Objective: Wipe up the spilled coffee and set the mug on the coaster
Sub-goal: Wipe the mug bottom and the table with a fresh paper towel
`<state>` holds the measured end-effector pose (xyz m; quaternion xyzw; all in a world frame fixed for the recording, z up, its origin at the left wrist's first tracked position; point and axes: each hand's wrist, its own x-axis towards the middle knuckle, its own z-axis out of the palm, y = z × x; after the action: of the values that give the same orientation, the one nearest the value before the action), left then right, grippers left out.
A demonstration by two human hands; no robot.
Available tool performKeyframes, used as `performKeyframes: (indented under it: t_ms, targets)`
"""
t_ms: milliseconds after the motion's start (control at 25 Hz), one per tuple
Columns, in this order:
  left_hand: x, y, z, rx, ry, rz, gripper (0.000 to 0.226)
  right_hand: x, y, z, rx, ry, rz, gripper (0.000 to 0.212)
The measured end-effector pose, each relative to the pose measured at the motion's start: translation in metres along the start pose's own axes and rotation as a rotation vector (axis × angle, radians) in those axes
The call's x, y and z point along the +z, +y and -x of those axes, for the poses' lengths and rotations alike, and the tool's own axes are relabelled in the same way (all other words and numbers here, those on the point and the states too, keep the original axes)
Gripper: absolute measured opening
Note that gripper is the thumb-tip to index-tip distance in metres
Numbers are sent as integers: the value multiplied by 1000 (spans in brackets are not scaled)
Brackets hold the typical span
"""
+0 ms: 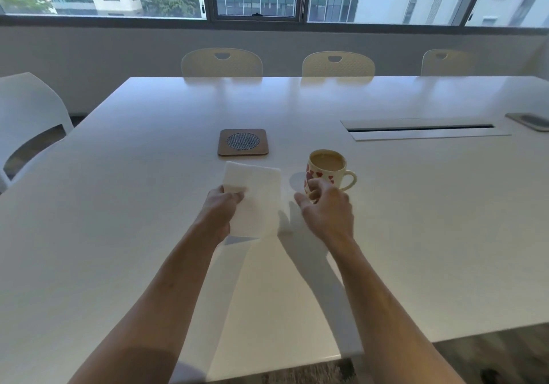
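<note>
Spreading across most of the frame, the table (pixel 386 205) is the biggest thing before us, with chairs (pixel 222 62) along its far edge in the upper half and a cable slot (pixel 421 129) at right of centre. Just below mid-frame lies the cloth (pixel 255 199), a white folded sheet flat on the top; our left hand (pixel 221 205) pinches its near-left corner between thumb and curled fingers. To the right of it stands the mug (pixel 325 172), upright, patterned with red hearts, handle turned to the right, and filled with milky coffee close to the rim. Our right hand (pixel 326 205) is in front of the mug with fingers loosely bent and parted, holding nothing; whether a fingertip touches the wall we cannot tell. Above the cloth, toward centre frame, sits the coaster (pixel 243 142), brown with a dark woven disc, apart from both cloth and mug.

We can make out no clear puddle on the white surface, so the spill is hard to place; wiping by guess could miss it. The greater risk, we judge, is the full mug: a hurried grasp or a tilt on the way to the coaster would slop coffee over the rim. A one-corner grip may also let the cloth bunch instead of wiping flat.
</note>
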<state>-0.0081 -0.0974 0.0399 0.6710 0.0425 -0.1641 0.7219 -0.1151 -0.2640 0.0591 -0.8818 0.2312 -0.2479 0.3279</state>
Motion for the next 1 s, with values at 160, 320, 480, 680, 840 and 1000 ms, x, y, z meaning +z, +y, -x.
performKeyframes:
  t_ms: [160, 320, 480, 680, 840, 1000]
  targets:
    - [11, -3, -4, -2, 50, 85, 32, -35, 24, -22, 96, 242, -140, 28]
    - [19, -7, -9, -28, 71, 132, 31, -39, 58, -47, 236, 160, -225, 37]
    - [23, -9, -12, -48, 83, 166, 29, -30, 75, -61, 189, -44, -251, 32]
    - [23, -10, -14, -68, 72, 164, 30, -18, 82, -69, 186, -66, -430, 19]
    - [20, -7, -17, -67, 76, 169, 28, -12, 84, -70, 190, -22, -462, 11]
    - [20, -4, -18, -56, 67, 186, 27, -9, 83, -67, 199, 27, -472, 12]
